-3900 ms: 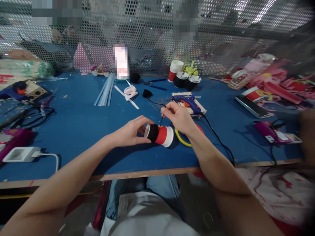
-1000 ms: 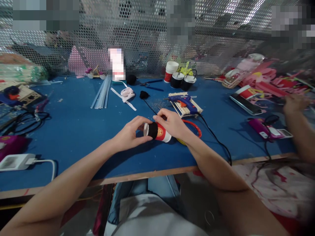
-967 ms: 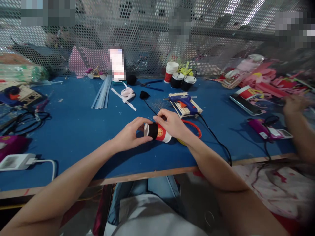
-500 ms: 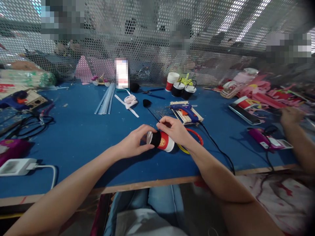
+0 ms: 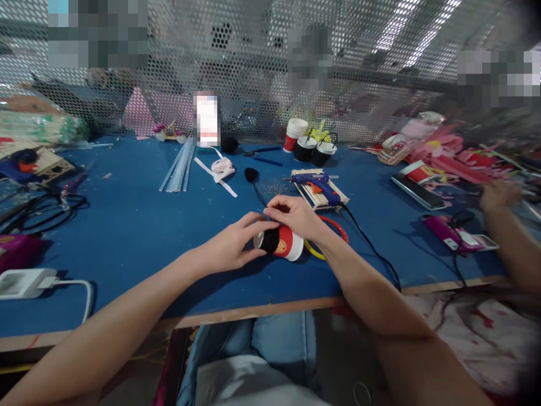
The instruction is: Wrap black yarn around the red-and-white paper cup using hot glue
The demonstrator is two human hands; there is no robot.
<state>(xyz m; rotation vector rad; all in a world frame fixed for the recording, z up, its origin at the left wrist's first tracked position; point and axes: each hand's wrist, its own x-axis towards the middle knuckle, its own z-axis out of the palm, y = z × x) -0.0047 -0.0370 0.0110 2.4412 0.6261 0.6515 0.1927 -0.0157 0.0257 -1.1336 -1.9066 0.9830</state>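
A red and white paper cup [image 5: 291,246] lies on its side on the blue table, a black band [image 5: 269,241] wrapped around part of it. My left hand [image 5: 226,243] is closed around the banded end, thumb below and fingers above. Over the cup, my right hand [image 5: 296,216] pinches a thin black strip [image 5: 260,196]. That strip runs back to a small black bundle [image 5: 251,175] on the table. Where the strip meets the cup is hidden by my fingers. A red and yellow ring [image 5: 315,250] lies partly behind my right wrist.
A blue glue gun [image 5: 316,183] rests on a wooden stick stand, its cord trailing right. Behind are pliers [image 5: 266,153], white ribbon [image 5: 222,168], clear glue sticks [image 5: 180,169] and two black-wrapped cups [image 5: 305,149]. At right, another person's hand [image 5: 501,197] is near pink material.
My right hand has moved slightly left over the cup, still pinching the strip. My left fingers reach a little farther over the cup. The whole view has shifted slightly.
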